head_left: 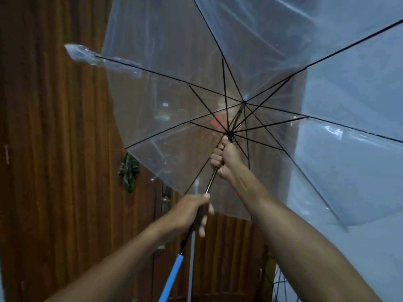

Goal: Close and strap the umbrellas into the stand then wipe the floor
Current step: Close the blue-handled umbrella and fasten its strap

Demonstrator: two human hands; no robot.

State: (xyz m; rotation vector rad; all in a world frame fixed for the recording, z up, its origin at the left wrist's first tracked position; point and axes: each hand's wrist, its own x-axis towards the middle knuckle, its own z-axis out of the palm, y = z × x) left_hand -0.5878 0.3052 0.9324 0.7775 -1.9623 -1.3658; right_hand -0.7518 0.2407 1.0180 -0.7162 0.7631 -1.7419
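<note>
Dark wooden panelling [54, 149] fills the left of the head view and a pale wall [359, 88] the right, both partly seen through the clear canopy [174, 62] of the open umbrella [250, 90] that we hold up before us. Its black ribs fan out from the top, and several run past the upper and right edges, so we cannot see the whole spread; one rib tip at the left, with crumpled plastic on it, is blurred. Our right hand [224, 158] grips the metal shaft [211, 182] high up, fingers curled tight in a fist just under the black runner [230, 134], one digit reaching up to touch it. Our left hand [192, 212] holds the shaft lower down, thumb and forefinger pinching it while the other fingers hang loosely curled beside it; the back of the hand hides how they meet the shaft. Below that hand the blue handle [172, 277] slopes down and is cut off by the bottom edge. A pale rod [192, 247] stands just behind it; we cannot tell what it belongs to. A green cloth [129, 171] hangs on the panelling, something red [217, 122] shows dimly through the canopy, and thin teal lines [283, 286] at the lower right are too faint to name.
</note>
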